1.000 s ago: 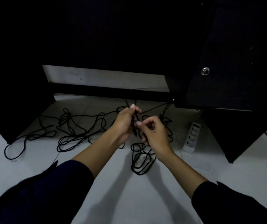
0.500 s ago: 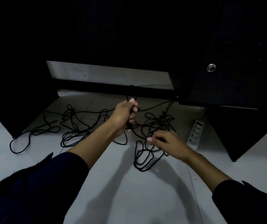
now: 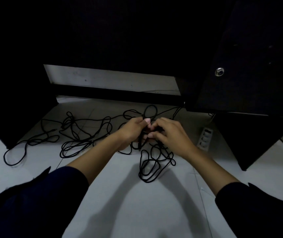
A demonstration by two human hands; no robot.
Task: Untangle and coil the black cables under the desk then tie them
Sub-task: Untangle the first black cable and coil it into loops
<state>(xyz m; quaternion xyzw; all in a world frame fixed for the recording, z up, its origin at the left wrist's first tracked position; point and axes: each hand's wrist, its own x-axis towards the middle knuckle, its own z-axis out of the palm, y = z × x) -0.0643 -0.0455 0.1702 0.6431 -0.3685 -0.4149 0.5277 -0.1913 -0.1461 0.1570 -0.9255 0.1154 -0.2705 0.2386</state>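
Black cables [image 3: 79, 133] lie tangled in loose loops on the pale floor under a dark desk. My left hand [image 3: 132, 130] grips a gathered bunch of cable, and a small loop [image 3: 150, 110] stands up above its fingers. My right hand [image 3: 169, 133] is pressed against the left one, its fingers curled round the same strands. Below both hands a few longer loops [image 3: 151, 167] hang down and rest on the floor. The strands between the palms are hidden.
A white power strip [image 3: 205, 138] lies on the floor to the right, beside a black desk leg [image 3: 243, 141]. Another black panel [image 3: 15, 117] stands at the left. A dark crossbar [image 3: 116, 94] runs along the back. A cabinet lock [image 3: 219, 72] glints at upper right.
My right hand rose from the loops on the floor and rejoined the left hand at the bunch. The left hand kept hold of the cable.
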